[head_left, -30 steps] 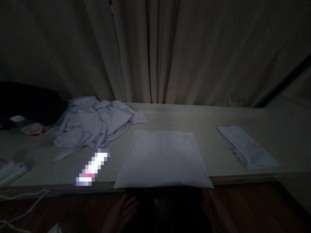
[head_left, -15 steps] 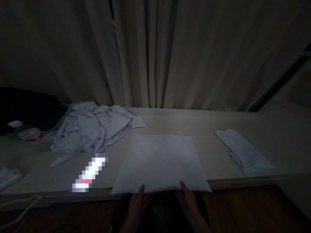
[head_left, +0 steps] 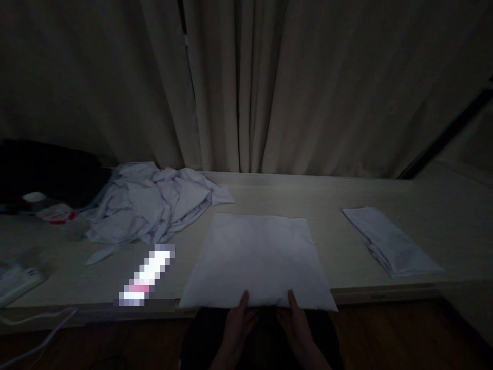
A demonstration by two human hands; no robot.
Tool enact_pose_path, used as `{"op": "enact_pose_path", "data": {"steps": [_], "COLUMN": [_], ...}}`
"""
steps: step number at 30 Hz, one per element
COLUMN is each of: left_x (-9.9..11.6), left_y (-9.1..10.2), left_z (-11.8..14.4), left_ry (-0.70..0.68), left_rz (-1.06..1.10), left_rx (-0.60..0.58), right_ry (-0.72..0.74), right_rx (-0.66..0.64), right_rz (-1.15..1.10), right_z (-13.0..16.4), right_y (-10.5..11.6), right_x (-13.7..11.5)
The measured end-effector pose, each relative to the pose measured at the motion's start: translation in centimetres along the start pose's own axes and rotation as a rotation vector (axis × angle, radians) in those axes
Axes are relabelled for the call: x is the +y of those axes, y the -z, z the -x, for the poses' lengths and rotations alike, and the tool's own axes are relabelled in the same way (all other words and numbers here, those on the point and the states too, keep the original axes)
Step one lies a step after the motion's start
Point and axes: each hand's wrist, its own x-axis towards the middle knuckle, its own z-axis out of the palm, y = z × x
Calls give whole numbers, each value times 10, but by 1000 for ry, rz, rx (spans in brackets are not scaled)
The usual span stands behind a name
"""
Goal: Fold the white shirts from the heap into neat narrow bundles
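A flat, smooth white cloth lies spread in a rectangle on the table, its near edge reaching over the table's front. My left hand holds that near edge, thumb on top and fingers curled underneath. A short way to its right, my right hand grips the same edge likewise, thumb above and fingers below. The undersides of the cloth and some fingertips are hidden.
A crumpled white cloth heap lies at the left on the pale table. A folded white cloth rests at the right. Further left are a clear bottle, a black bag-like thing and a blurred-out bright phone-like rectangle.
My left hand has slid right along the cloth's near edge, closer to my right hand. The whole view has shifted slightly; the cloth stays in place on the table.
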Motion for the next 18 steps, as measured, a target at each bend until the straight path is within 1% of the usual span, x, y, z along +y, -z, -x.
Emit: {"op": "enact_pose_path", "data": {"steps": [2,4,6,9,11,13,14,16,18], "left_x": [-10,-16,-17,-16,-18,-20,-22,-23,-21], "left_y": [-9,-13,-12,-9,-9,-11,-12,-14,-14], "left_z": [0,-3,-6,-7,-7,-5,-5,-5,-6], "left_ry": [2,-25,-71,-97,-80,-64,-62,-61,-60], "left_rz": [-71,-99,-105,-133,-150,-153,-150,-140,-139], "left_rx": [-48,-41,-10,46,3,-63,-77,-63,-29], "right_ry": [-46,-47,-26,28,45,45,41,38,52], "right_rx": [-134,-201,-180,-70,-23,-22,-29,-29,18], "right_rz": [31,62,78,85,87,81,80,97,121], "right_z": [2,3,2,0,0,1,1,0,-3], "right_y": [-8,-15,-22,-29,-31,-30,-29,-24,-17], "right_x": [12,23,29,32,31,30,29,26,22]}}
